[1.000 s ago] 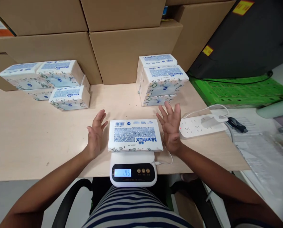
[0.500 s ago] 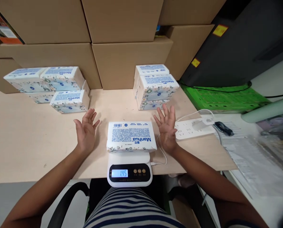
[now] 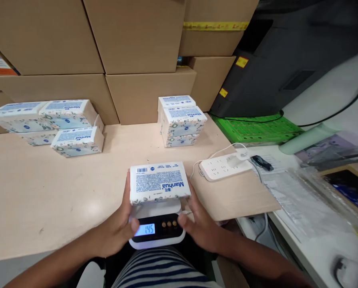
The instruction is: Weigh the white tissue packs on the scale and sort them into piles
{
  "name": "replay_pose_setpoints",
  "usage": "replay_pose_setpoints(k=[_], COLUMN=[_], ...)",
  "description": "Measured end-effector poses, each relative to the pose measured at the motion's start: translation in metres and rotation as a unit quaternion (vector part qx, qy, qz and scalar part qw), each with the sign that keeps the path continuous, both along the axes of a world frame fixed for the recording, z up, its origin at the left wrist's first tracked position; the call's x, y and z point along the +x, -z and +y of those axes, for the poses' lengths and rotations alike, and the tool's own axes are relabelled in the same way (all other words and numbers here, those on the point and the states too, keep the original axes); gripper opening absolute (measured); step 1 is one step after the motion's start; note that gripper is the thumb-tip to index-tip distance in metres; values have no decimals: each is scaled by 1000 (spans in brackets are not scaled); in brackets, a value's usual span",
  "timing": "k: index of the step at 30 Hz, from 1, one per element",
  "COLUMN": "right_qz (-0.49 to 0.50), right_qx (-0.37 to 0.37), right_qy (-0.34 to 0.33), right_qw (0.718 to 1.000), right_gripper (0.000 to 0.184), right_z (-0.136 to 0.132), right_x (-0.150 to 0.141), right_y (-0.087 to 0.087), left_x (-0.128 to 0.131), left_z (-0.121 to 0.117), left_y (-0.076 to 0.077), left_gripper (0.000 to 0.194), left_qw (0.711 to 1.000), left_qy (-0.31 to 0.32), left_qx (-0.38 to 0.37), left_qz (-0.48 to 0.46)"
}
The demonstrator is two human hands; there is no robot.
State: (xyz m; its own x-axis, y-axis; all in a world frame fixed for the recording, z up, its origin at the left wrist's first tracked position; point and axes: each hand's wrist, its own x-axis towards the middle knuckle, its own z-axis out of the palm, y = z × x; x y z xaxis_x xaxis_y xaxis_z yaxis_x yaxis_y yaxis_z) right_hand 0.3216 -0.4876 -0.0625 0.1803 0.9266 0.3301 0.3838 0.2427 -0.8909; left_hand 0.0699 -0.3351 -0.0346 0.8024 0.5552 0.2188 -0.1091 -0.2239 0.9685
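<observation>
Tissue pack (image 3: 160, 182) between both hands (image 3: 119, 224), atop the white scale (image 3: 159, 236).

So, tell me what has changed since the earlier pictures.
The left hand and right hand, open and apart before, have come inward to the sides of the white, flower-printed rectangular pack and the white digital scale under it; whether they grip either is unclear. The pack stays on the scale, the lit display still reads 1.45, and the stacked matching packs look unchanged.
</observation>
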Motion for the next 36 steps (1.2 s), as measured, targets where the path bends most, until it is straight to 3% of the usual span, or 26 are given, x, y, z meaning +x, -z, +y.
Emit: replay_pose_setpoints(k=[1,3,6,9,12,15,18,21,24,28,31,34,36], right_qz=[-5,-6,-18,-73,-178,-307,-448,-526,-556,-573,-585,-590,-589], right_qx=[9,57,87,-15,-130,-92,-25,-57,-84,-100,-112,-100,-71], right_qy=[-26,-13,118,238,259,286,255,170,154,166,183,196,203], right_qw=[1000,998,989,968,940,903,857,831,813,796,782,777,779], right_gripper=[100,102,91,78,65,60,50,50,55,50,47,46,47], right_z=[2,14,41,63,76,80,84,89,95,98,96,91,88], right_x=[0,12,55,99,125,132,126,117,110,103,101,103,106], right_y=[-10,-30,-49,-51,-42,-35,-37,-42,-44,-41,-38,-29,-18], left_x=[5,24,67,103,125,134,136,137,140,132,101,48,6], left_z=[0,7,34,70,103,122,127,126,125,125,133,153,167], left_y=[-9,-31,-50,-39,-15,-7,-20,-34,-36,-24,-10,2,4], left_gripper=[102,108,103,84,66,60,77,94,101,96,89,71,59], left_qw=[999,994,991,987,992,992,979,964,963,961,958,957,934], left_qy=[50,107,128,152,80,32,84,125,147,140,83,-35,-148], left_qx=[6,18,32,34,69,100,101,83,64,91,133,205,280], left_qz=[5,0,-5,46,65,67,154,220,216,222,240,202,165])
